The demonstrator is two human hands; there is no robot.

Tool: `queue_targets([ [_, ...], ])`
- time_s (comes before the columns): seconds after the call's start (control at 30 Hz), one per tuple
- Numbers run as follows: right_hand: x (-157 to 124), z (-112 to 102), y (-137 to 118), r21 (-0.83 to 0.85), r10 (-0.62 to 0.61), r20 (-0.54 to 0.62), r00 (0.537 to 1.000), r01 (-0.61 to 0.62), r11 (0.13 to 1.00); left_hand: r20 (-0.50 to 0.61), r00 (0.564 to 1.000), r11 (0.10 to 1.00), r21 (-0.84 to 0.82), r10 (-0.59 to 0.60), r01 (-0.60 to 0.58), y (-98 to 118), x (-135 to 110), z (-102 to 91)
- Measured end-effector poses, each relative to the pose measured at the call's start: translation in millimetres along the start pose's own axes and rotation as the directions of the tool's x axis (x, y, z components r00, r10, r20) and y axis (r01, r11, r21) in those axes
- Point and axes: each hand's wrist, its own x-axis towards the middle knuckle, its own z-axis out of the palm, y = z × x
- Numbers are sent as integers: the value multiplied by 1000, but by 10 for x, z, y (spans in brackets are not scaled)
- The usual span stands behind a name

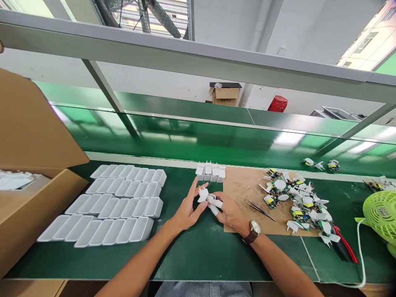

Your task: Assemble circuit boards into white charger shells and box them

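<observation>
My left hand (187, 210) and my right hand (229, 212) meet over the green bench mat, both closed around one small white plug part (203, 193). White finger cots cover some fingertips of my right hand, and a wristwatch (253, 231) sits on that wrist. Just beyond my hands stands a short row of white plug housings (210, 171). Rows of white shell cases (115, 203) lie to the left. On a brown board (241, 185) to the right lie tweezers (258, 208) and a heap of circuit boards and white plug pieces (299, 202).
An open cardboard box (29, 194) stands at the left edge. A green desk fan (381, 214) with a white cable and red-handled pliers (346, 245) sit at the right. A green conveyor belt (216, 140) runs behind the bench, with a few parts (320, 165) on it.
</observation>
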Motion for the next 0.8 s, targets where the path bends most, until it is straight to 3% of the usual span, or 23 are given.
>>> queue_targets([
  [0.17,-9,-75,-44,15,12,-59,998,-11,1000,-16,998,998,-7,58,-58,-51,-16,11],
  [0.27,-28,-42,-17,13,38,3,999,-38,999,-25,996,997,-11,80,-80,-52,-3,37],
  [0.63,-60,26,-7,-107,119,71,990,-111,988,-84,996,993,114,7,2,2,0,79],
  [0.8,-65,44,-13,-71,133,-5,991,-133,989,-139,988,987,133,-68,87,21,6,93],
])
